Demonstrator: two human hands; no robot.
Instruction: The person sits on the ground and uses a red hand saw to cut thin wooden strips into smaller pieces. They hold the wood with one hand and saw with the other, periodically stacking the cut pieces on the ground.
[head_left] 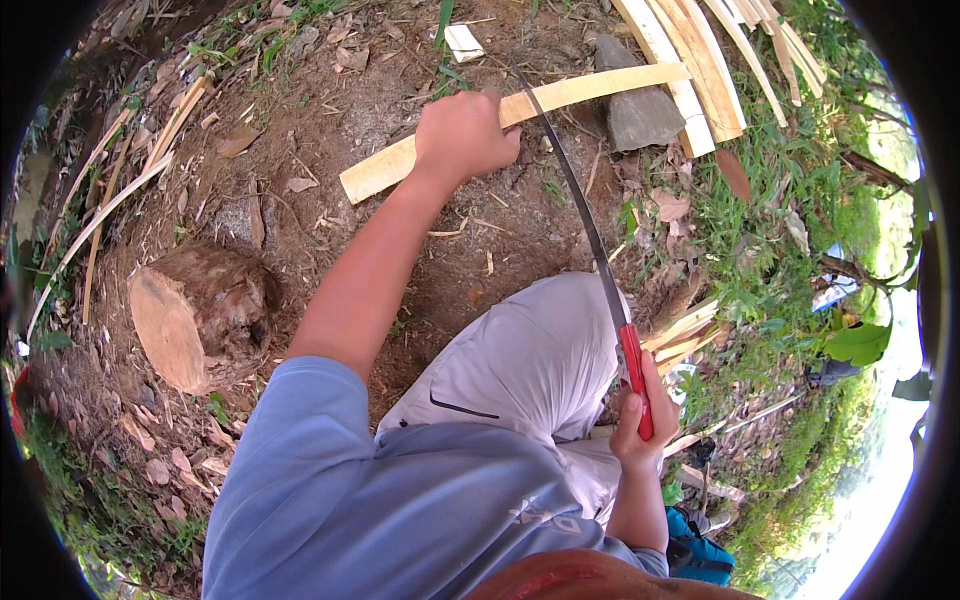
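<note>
My left hand is closed round a pale, flat wooden strip, pressing it down near its middle. The strip lies slantwise, its right part over a grey rock. My right hand grips the red handle of a hand saw with a long, thin dark blade. The blade runs up and to the left from my right hand and crosses the strip just right of my left hand. How deep its teeth sit in the wood cannot be made out.
A cut log lies on the dirt at left. Several long planks are stacked at upper right, and thin strips at far left. Split wood pieces and a teal bag lie to my right, beside a grassy slope.
</note>
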